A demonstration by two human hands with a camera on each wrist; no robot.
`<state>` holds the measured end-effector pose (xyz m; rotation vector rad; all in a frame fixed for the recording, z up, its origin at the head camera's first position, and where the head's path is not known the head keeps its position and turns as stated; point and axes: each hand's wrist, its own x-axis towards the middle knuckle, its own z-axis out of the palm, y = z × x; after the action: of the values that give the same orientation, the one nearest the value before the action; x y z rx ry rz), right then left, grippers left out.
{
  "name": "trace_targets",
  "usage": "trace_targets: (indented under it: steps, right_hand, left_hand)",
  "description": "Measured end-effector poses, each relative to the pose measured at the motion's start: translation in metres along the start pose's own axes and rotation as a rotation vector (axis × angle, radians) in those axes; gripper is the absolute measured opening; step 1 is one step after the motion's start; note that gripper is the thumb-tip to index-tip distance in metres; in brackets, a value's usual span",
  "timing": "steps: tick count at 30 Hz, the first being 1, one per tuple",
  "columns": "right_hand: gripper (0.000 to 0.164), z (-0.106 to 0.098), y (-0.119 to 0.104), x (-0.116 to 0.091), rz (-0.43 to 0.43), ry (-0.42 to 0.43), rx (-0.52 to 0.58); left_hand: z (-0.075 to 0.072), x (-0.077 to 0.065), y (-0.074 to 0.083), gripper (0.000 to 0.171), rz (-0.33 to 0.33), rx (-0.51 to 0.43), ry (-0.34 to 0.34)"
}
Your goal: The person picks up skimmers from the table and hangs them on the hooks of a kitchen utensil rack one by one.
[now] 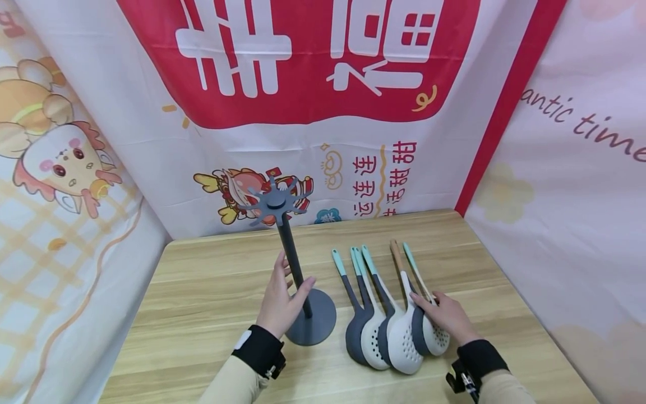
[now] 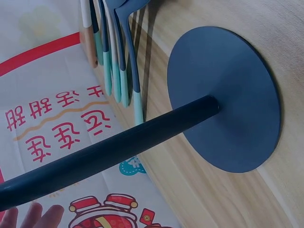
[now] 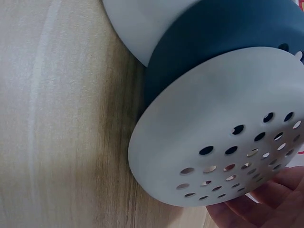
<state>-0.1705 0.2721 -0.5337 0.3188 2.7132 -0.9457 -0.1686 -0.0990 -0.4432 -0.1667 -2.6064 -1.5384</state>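
Observation:
A dark grey utensil stand rises from a round base, with a ring of hooks on top. My left hand is around its pole, thumb on the near right side and fingers loosely spread on the left. To the right lie several utensils side by side, bowls toward me, among them a dark ladle and a white slotted one with a wood-coloured handle. My right hand holds the rightmost white skimmer near its neck; some fingers show beyond its perforated bowl.
The wood-grain table meets a printed cloth backdrop at its far edge. More printed cloth hangs on the left and right sides. The overlapping utensil bowls sit close to the stand's base.

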Motion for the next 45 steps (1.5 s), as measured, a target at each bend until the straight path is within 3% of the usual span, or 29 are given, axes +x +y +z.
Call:
trace_targets:
  steps: [4, 11, 21, 30, 45]
  right_hand:
    - [0.098, 0.002, -0.001, 0.002, 0.001, 0.002, 0.020]
    - [0.093, 0.003, 0.000, 0.006, -0.004, 0.003, 0.041]
    - [0.098, 0.005, -0.002, 0.014, 0.048, -0.015, 0.093]
    - [0.079, 0.009, 0.001, 0.020, 0.046, 0.012, 0.084]
    - [0.065, 0.006, -0.010, 0.020, 0.053, 0.030, 0.047]
  left_hand:
    - [0.000, 0.001, 0.002, 0.088, -0.008, -0.020, 0.010]
    - [0.003, 0.004, 0.002, 0.084, 0.037, -0.039, 0.041]
    - [0.005, 0.006, 0.006, 0.078, 0.065, -0.078, 0.054]
    - [0.007, 0.008, 0.008, 0.072, 0.056, -0.143, 0.064]
    - [0.013, 0.014, 0.012, 0.037, 0.051, -0.212, 0.101]
